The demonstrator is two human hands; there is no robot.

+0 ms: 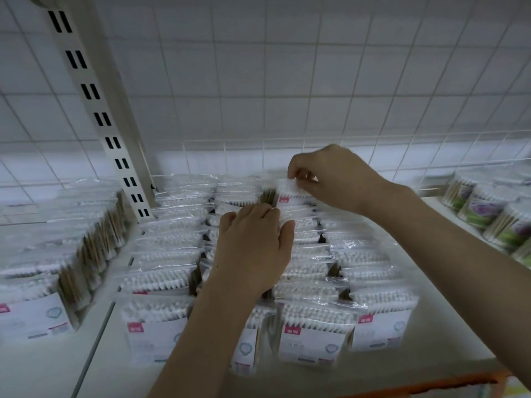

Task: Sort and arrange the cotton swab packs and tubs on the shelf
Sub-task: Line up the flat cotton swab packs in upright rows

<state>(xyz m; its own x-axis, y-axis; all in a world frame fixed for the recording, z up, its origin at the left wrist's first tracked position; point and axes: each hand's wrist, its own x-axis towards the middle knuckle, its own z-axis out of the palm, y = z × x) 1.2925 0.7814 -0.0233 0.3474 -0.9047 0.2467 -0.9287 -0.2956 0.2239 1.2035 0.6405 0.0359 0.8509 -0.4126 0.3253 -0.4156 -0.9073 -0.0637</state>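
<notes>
Our right hand (330,179) pinches the top edge of one cotton swab pack (290,193) at the back of its row, fingers curled round the plastic. Just in front, our left hand (253,248) lies flat and relaxed on the packs below. We count four rows of packs (161,280) around the hands, another block (43,282) left of the slotted upright (115,133). Well to the right stand about five tubs (482,208), blurred, on the white shelf (431,326).

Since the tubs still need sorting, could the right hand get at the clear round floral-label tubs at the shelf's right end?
Probably yes: bare shelf lies between the right hand and the tubs, though it pinches a pack now.
</notes>
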